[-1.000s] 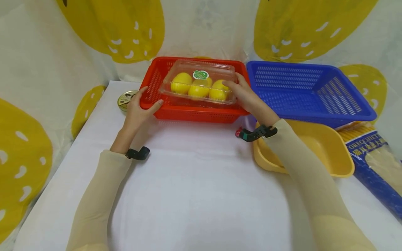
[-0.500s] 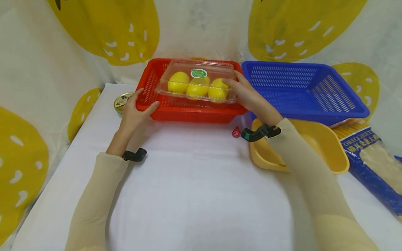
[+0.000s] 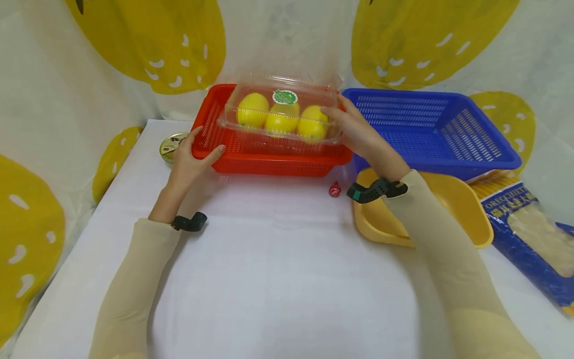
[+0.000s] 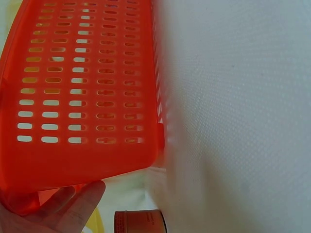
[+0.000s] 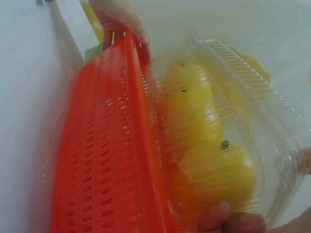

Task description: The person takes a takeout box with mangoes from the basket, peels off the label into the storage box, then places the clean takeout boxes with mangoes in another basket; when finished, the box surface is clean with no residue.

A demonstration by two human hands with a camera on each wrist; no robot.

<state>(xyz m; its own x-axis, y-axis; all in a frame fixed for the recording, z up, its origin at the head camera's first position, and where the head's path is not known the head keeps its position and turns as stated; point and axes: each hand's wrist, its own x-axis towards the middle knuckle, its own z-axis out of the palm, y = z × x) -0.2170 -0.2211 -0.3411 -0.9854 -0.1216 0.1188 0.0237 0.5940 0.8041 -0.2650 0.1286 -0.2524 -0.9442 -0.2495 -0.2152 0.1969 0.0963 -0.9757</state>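
Note:
My right hand (image 3: 358,130) grips the right end of a clear plastic box (image 3: 233,115) that holds three yellow fruits (image 3: 282,119) and bears a green and white label. The box is over the red basket (image 3: 273,164), tilted, its back edge above the basket's rim. My left hand (image 3: 188,162) holds the basket's left front corner, thumb at the front and fingers at the left side. In the left wrist view its fingertips (image 4: 90,196) touch the red rim. In the right wrist view the fingers of my right hand (image 5: 238,221) press the box beside the nearest fruit.
Right of the red basket stands a blue basket (image 3: 403,139), with a yellow tub (image 3: 466,209) in front of it. A pasta bag (image 3: 533,224) leans at the far right. A round tin (image 3: 168,148) is by my left hand, and a small red item (image 3: 335,189) lies near the tub.
The clear box has risen a little and tilts more, with my right hand still on it. My left hand stays at the basket's corner. The whole head view has shifted slightly.

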